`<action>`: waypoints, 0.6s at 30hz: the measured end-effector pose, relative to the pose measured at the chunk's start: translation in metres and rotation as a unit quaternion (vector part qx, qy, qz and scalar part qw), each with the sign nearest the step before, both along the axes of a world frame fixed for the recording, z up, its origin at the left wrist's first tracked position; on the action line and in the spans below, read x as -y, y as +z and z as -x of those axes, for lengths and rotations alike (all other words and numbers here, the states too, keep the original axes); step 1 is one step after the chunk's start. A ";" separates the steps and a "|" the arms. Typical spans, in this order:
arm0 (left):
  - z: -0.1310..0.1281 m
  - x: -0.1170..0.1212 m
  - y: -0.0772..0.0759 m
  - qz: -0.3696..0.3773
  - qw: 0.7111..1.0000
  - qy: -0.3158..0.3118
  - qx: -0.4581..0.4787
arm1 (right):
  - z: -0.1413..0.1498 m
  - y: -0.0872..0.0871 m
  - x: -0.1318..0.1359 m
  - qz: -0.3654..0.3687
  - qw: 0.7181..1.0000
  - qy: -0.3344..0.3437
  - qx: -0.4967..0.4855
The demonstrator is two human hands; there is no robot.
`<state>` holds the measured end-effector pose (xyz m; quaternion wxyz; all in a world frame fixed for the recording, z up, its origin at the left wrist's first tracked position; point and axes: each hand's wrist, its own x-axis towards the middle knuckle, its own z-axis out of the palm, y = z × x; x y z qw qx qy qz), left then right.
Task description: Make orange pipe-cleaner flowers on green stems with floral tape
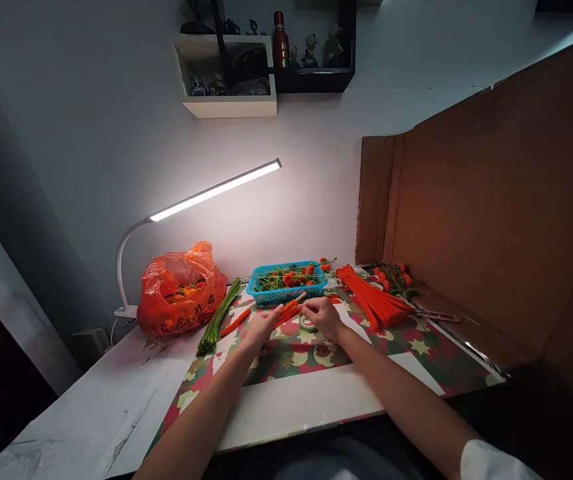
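An orange pipe cleaner [290, 305] is coiled around a thin pale stick [301, 297] between my hands. My left hand [264, 325] is closed, thumb and fingers pinching the lower end of the coil. From the other side, my right hand [322, 317] curls in a pinch at the coil beside the stick; its fingertips are partly hidden. Under my hands lie loose orange pipe cleaners [285, 318] and a roll of green tape [308, 325]. Left of them rests another orange coil [235, 323].
A blue basket [286, 299] holds orange flowers with green stems. Green pipe cleaners [220, 317] and an orange plastic bag [181, 293] sit left; an orange pipe-cleaner bundle [374, 300], scissors [439, 316] and flowers [391, 277] right. A lamp [216, 190] hangs above; cardboard [491, 200] stands right.
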<state>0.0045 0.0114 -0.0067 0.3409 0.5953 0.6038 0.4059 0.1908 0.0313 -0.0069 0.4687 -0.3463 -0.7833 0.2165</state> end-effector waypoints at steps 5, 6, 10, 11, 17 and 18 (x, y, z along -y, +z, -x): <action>0.013 -0.005 -0.001 -0.054 0.993 -0.102 -0.019 | -0.007 -0.002 -0.016 0.173 0.977 0.126 -0.021; 0.016 -0.005 -0.001 -0.063 0.991 -0.118 -0.027 | -0.009 -0.002 -0.019 0.181 0.975 0.124 -0.010; 0.026 -0.005 0.001 -0.093 0.981 -0.138 -0.099 | -0.015 -0.004 -0.021 0.183 0.980 0.065 0.045; 0.027 -0.004 0.003 -0.104 0.976 -0.135 -0.135 | -0.016 -0.004 -0.021 0.174 0.982 0.045 0.065; 0.021 0.006 0.012 -0.157 0.921 -0.083 -0.347 | -0.013 -0.003 -0.011 0.070 0.972 -0.103 0.197; 0.019 0.007 0.013 -0.161 0.918 -0.067 -0.357 | -0.013 -0.002 -0.010 0.053 0.970 -0.127 0.200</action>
